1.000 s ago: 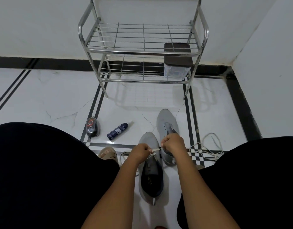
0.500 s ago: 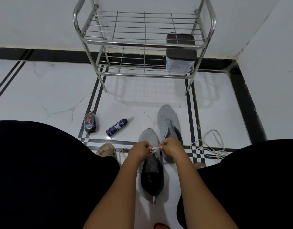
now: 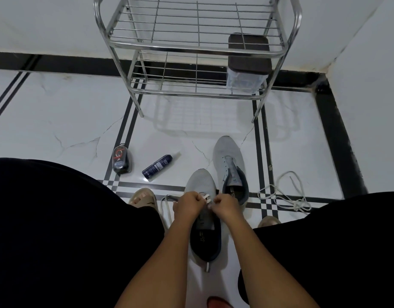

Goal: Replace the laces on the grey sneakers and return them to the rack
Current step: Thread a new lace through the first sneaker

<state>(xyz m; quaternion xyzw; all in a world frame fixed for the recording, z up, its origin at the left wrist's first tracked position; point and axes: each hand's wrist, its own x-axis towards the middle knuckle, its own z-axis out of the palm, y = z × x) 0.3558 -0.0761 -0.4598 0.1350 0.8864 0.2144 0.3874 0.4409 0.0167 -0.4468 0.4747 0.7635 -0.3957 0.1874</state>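
Fingers (image 3: 201, 197) on flat lace (image 3: 206, 198), knit sneaker (image 3: 201, 182)

The floor (image 3: 58, 112) is white marble-look tile veined with thin grey cracks and crossed by black double stripes. The near sneaker (image 3: 201, 183) and far sneaker (image 3: 227, 152) are pale grey with dark navy linings. The loose lace (image 3: 285, 196) is off-white, the rack (image 3: 198, 50) silver, the spray bottle (image 3: 157, 166) navy, and the sandal (image 3: 144, 197) beige.
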